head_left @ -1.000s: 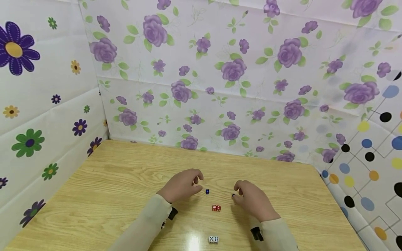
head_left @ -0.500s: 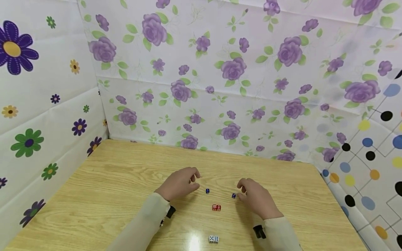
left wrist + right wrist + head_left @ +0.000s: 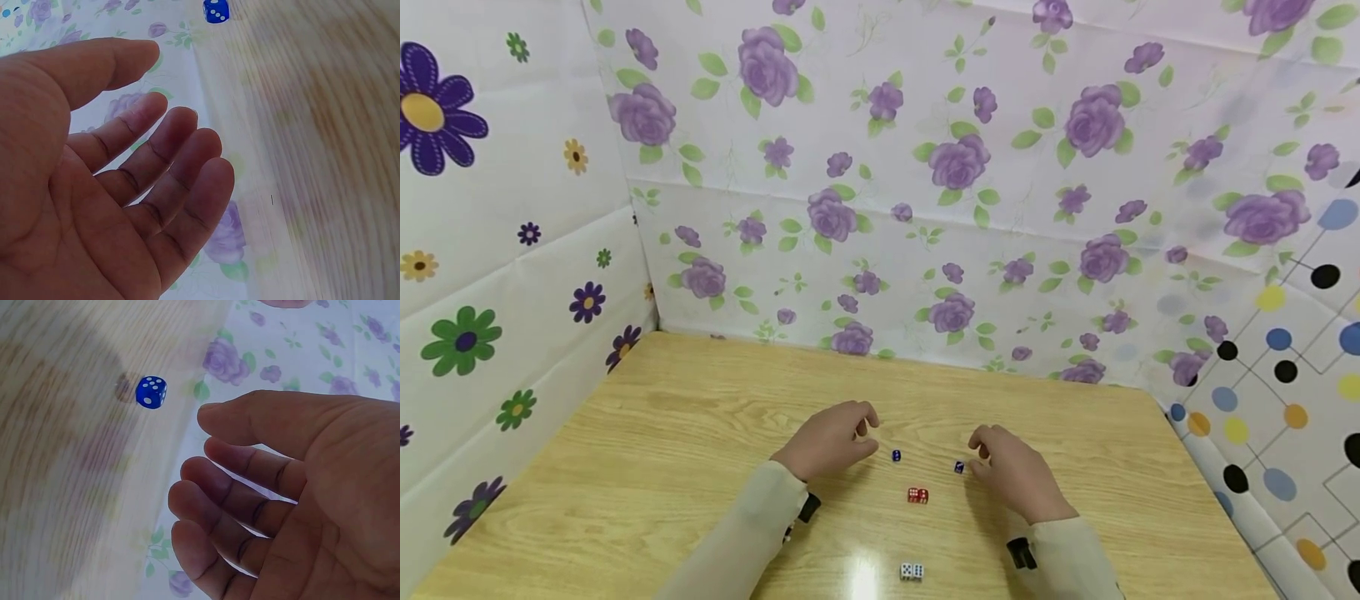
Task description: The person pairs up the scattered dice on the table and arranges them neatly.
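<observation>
White cloth (image 3: 880, 242) with purple flowers hangs behind a big wooden table (image 3: 715, 400). Two arms reach over the table, the left sleeve (image 3: 737, 525) and the right sleeve (image 3: 1067, 554) both cream. The left hand (image 3: 827, 442) points to two o'clock, and the right hand (image 3: 1018, 475) points between ten and eleven. On both hands the fingers bend softly, with a medium gap between thumb and fingers. They hold nothing and touch nothing.

One blue die (image 3: 897, 456) lies at three o'clock from the left hand, near its thumb. Another blue die (image 3: 959, 467) lies at nine o'clock from the right hand, just beside its thumb. Both are shiny with white dots. Red dice (image 3: 917, 496) sit side by side at eight o'clock from that second die. White dice (image 3: 912, 572) sit side by side at six o'clock from the red ones.
</observation>
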`<action>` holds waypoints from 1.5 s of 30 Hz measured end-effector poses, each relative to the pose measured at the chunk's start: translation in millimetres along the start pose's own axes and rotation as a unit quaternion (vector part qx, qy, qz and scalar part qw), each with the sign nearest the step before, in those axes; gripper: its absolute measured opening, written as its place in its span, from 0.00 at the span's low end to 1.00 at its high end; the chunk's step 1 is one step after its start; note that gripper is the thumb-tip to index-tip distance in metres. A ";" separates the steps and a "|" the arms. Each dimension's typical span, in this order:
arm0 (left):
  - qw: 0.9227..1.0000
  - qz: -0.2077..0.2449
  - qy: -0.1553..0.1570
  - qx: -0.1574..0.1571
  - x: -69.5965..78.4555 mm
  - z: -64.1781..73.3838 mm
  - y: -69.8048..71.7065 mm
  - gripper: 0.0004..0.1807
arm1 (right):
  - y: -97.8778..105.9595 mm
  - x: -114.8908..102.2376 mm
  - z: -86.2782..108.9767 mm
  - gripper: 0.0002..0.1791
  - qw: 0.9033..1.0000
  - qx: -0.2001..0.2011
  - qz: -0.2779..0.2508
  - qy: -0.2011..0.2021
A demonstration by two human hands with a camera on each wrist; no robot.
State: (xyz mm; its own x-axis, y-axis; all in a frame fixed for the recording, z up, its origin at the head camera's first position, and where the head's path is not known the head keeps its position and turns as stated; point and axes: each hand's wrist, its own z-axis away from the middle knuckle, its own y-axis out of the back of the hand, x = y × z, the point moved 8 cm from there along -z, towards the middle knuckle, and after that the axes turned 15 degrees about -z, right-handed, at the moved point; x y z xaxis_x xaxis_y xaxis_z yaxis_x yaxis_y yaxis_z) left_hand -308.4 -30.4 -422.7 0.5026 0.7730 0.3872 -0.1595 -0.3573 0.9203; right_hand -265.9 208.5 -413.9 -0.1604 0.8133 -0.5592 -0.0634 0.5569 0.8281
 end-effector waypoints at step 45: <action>0.997 -0.052 -0.013 -0.052 24.5 -19.4 -25.4 0.11 | -21.9 17.0 -18.7 0.04 0.995 -0.060 -0.073 -0.015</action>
State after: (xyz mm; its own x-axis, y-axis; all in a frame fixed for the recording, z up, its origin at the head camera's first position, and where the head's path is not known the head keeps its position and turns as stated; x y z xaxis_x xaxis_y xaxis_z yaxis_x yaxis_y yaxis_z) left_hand -308.5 7.8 -435.6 0.5433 0.7880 0.2895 -0.1919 -0.2191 0.9566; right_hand -285.7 207.0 -440.8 -0.1110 0.7312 -0.6731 -0.2007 0.6469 0.7357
